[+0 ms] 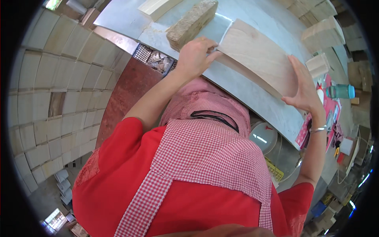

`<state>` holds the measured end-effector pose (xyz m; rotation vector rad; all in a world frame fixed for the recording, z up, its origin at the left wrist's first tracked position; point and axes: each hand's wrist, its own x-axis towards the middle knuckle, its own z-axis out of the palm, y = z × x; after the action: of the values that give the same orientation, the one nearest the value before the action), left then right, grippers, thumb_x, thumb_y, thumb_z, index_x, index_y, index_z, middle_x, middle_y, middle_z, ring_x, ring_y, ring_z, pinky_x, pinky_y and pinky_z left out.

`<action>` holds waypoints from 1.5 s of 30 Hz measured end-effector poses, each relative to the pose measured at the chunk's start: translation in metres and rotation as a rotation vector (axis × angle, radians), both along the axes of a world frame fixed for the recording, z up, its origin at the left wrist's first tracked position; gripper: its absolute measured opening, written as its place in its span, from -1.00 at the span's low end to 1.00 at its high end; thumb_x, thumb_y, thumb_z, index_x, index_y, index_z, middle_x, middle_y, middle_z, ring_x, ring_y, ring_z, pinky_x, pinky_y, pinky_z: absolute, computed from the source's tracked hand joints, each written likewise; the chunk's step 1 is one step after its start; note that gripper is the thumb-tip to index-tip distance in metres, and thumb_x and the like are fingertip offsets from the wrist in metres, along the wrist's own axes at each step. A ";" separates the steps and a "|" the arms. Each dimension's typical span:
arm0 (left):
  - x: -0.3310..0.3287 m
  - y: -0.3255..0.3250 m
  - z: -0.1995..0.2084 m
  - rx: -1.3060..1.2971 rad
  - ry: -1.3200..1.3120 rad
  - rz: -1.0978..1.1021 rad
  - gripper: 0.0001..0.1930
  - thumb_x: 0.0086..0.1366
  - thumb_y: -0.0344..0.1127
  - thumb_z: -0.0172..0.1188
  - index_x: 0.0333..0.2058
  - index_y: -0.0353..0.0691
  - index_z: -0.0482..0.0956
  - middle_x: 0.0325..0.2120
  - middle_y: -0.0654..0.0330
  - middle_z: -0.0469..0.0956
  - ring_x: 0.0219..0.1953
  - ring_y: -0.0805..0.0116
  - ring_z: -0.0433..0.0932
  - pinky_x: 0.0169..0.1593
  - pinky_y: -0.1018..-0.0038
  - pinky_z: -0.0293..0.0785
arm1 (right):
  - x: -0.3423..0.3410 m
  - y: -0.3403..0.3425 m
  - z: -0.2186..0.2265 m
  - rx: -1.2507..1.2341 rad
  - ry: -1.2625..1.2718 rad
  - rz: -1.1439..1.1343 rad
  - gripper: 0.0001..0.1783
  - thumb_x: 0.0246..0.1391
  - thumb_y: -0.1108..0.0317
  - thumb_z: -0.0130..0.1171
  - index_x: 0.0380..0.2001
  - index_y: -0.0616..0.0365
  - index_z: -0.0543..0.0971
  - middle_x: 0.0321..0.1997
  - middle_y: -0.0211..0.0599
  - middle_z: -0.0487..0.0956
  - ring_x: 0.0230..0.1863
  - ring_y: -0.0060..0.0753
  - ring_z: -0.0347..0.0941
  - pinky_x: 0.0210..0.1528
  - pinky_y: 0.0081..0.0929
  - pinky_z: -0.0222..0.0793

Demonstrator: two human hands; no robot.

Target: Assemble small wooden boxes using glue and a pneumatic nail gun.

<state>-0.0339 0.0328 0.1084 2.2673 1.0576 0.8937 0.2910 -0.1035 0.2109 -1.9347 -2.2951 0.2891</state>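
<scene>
A long pale wood-grained block (pixel 256 51) lies across the grey-white tabletop, tilted down to the right. At its left end, the thumb and curled fingers of my left hand (pixel 194 58) close on the near corner. The fingertips there are partly hidden. My right hand (pixel 304 85) spans the other end, its thumb at the near corner and its fingers along the far one. Just beyond my left hand rests a rough brown block (pixel 192 24), apart from the pale one.
Another pale block (pixel 160 8) lies at the far left of the table (pixel 252 93). More blocks (pixel 323 33) stand at the far right, near a teal bottle (pixel 341 91). Stacked pale blocks (pixel 59 87) form a wall on the left. A blue crate (pixel 144 53) sits below the table edge.
</scene>
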 end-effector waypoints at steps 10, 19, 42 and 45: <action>-0.001 0.007 0.010 0.077 0.056 -0.077 -0.76 0.14 -0.34 0.39 -0.28 -0.39 0.66 -0.41 0.01 0.64 -0.38 0.15 0.62 -0.23 0.38 0.51 | 0.028 0.022 -0.031 0.010 -0.057 0.151 0.19 -0.43 0.17 0.41 0.39 0.15 0.14 0.41 0.05 0.22 0.43 0.05 0.13 0.44 -0.17 0.05; 0.003 0.015 0.016 0.180 0.165 -0.134 -0.77 0.17 -0.28 0.33 -0.38 -0.38 0.62 -0.44 -0.03 0.58 -0.36 -0.05 0.56 -0.24 0.22 0.46 | 0.038 0.025 -0.038 -0.028 -0.008 0.175 0.16 -0.45 0.09 0.45 0.33 0.17 0.22 0.35 0.06 0.28 0.37 0.06 0.21 0.40 -0.16 0.12; -0.001 0.022 0.006 0.104 0.092 -0.171 -0.85 0.12 -0.45 0.35 -0.42 -0.43 0.60 -0.53 -0.02 0.53 -0.48 0.09 0.53 -0.32 0.29 0.43 | 0.028 -0.116 -0.082 0.447 0.167 -0.689 -0.85 0.04 0.40 0.22 -0.33 0.24 0.62 -0.36 -0.16 0.58 -0.31 -0.13 0.55 -0.24 -0.25 0.45; 0.001 0.022 0.009 0.094 0.088 -0.175 -0.85 0.11 -0.46 0.34 -0.41 -0.44 0.60 -0.52 -0.01 0.53 -0.47 0.08 0.54 -0.31 0.27 0.42 | 0.024 -0.118 -0.086 0.441 0.207 -0.656 -0.87 0.03 0.43 0.21 -0.35 0.25 0.61 -0.37 -0.16 0.58 -0.35 -0.14 0.55 -0.29 -0.26 0.44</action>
<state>-0.0329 0.0547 0.1177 2.4535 0.8523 0.7934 0.3148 -0.2212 0.1252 -2.1387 -1.3448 -0.0812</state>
